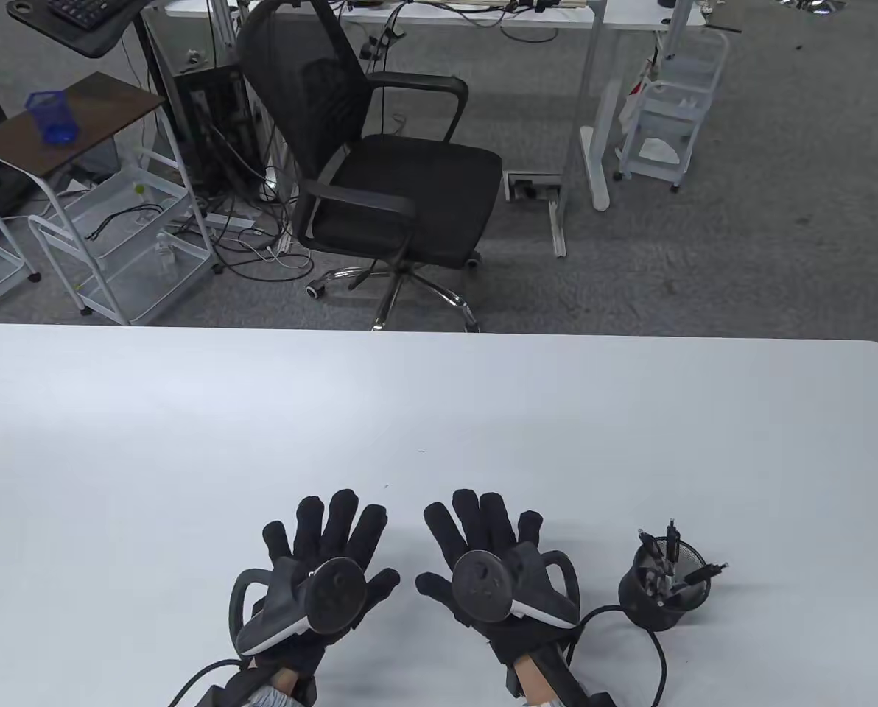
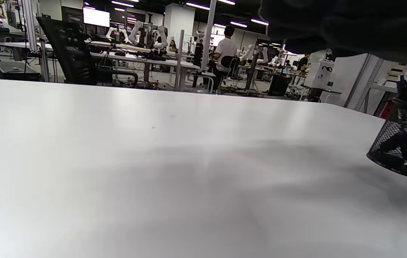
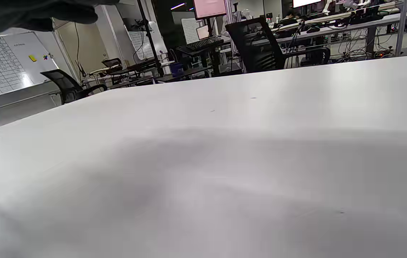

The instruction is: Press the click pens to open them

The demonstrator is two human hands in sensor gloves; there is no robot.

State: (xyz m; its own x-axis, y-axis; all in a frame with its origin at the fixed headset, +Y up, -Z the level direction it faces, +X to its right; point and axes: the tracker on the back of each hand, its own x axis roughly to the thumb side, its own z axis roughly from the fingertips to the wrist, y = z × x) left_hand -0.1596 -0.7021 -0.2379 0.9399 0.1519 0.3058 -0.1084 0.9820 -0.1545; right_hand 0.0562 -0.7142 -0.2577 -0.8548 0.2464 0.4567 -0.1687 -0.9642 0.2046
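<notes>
A black mesh pen cup stands near the table's front edge on the right, with several dark click pens sticking out of it. My left hand lies flat on the white table with fingers spread and straight, holding nothing. My right hand lies flat beside it, just left of the cup and apart from it, also empty. In the left wrist view the cup shows at the right edge, and the dark glove fills the top right corner. The right wrist view shows only bare table and a glove edge.
A black office chair stands on the floor beyond the table's far edge. White wire carts stand at the left, and a small side table holds a blue cup. Cables run from both wrists off the front edge.
</notes>
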